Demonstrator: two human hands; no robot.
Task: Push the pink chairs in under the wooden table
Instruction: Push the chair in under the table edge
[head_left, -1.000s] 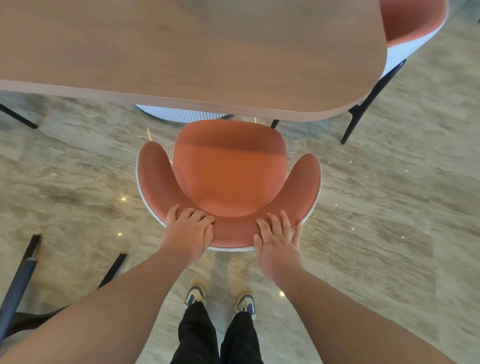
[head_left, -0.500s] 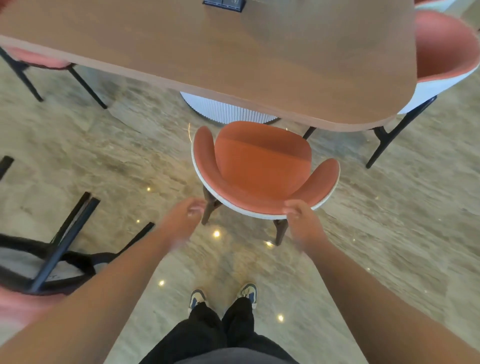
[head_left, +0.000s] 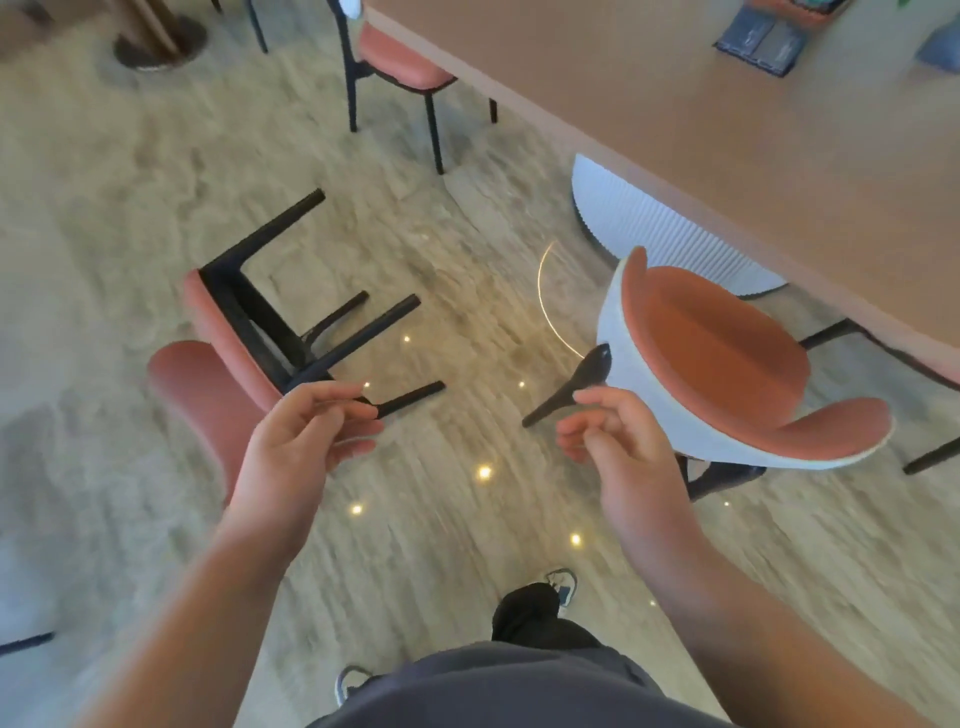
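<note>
Head camera, looking down over our own arms: we are holding both hands out in front of us above the pale stone floor (head_left: 119, 218). Our left hand (head_left: 298, 447) is hanging in the air with its fingers loosely curled, gripping nothing. Our right hand (head_left: 618, 441) is doing the same, fingers half bent and relaxed, touching nothing. To our right, an upright pink chair (head_left: 727, 364) with a white outer shell is standing at the edge of the wooden table (head_left: 701, 119), its seat partly tucked beneath the tabletop; our right hand is floating just beside its back without contact. To our left, a second pink chair (head_left: 218, 364) is lying tipped over on the floor, well apart from the table, its black legs pointing sideways toward the middle of the room; our left hand is hovering in front of those legs. Farther along the table's near side, a third pink chair (head_left: 400, 62) is standing pushed in. A ribbed white table base (head_left: 649, 218) is showing under the tabletop.
</note>
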